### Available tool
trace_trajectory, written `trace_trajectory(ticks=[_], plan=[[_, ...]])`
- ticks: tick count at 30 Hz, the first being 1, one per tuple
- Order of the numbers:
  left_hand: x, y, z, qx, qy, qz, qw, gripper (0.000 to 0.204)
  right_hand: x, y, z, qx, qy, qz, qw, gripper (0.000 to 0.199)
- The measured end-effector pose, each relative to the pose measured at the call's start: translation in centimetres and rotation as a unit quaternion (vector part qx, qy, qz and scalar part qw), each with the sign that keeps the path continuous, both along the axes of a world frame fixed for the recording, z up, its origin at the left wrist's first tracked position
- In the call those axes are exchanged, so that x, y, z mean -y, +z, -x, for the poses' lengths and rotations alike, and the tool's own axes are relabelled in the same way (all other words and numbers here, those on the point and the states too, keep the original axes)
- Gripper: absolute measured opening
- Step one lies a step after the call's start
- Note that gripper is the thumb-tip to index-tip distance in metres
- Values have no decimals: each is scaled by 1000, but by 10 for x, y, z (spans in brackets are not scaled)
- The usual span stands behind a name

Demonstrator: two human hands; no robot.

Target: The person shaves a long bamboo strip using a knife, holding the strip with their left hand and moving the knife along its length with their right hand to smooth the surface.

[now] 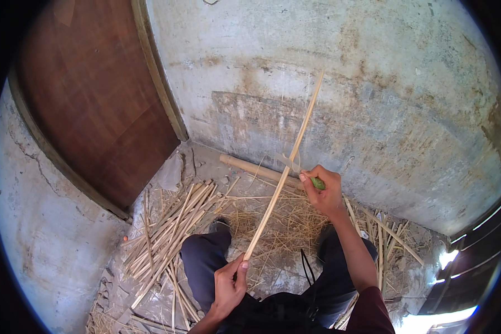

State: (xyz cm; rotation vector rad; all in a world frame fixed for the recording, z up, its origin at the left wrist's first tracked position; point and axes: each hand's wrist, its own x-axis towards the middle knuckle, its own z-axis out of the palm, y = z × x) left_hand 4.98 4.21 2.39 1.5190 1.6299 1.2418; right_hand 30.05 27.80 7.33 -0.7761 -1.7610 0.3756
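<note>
My left hand (229, 285) is pinching a long wood strip (266, 216). My right hand (327, 193) is clenching a knife (318, 183) across it.

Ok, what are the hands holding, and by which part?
The left hand grips a long pale strip by its near end; the right hand holds a knife by its green handle.

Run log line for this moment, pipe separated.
left hand: grips pale strip, near end | right hand: holds green-handled knife, blade at strip | loose strips: piled at left
</note>
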Motion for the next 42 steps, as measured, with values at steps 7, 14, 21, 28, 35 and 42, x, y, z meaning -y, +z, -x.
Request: trace_trajectory(ticks=[7, 14, 21, 28, 35, 42], plan=[[20, -15, 8, -12, -14, 8, 1000, 29, -42, -17, -24, -16, -43, 26, 999, 16], [36, -36, 24, -16, -6, 13, 1000, 28, -71, -26, -28, -36, -55, 32, 997, 20], [49, -23, 31, -30, -9, 47, 998, 27, -102, -25, -36, -22, -63, 49, 997, 21], [63, -36, 42, -36, -4, 65, 997, 34, -134, -24, -45, -7, -109, 90, 990, 18], [73, -46, 50, -38, -22, 109, 993, 38, -149, -37, -48, 65, -151, 86, 983, 17], [72, -56, 56, -47, -13, 119, 992, 38, -152, -43, -38, 137, -180, 109, 968, 21]])
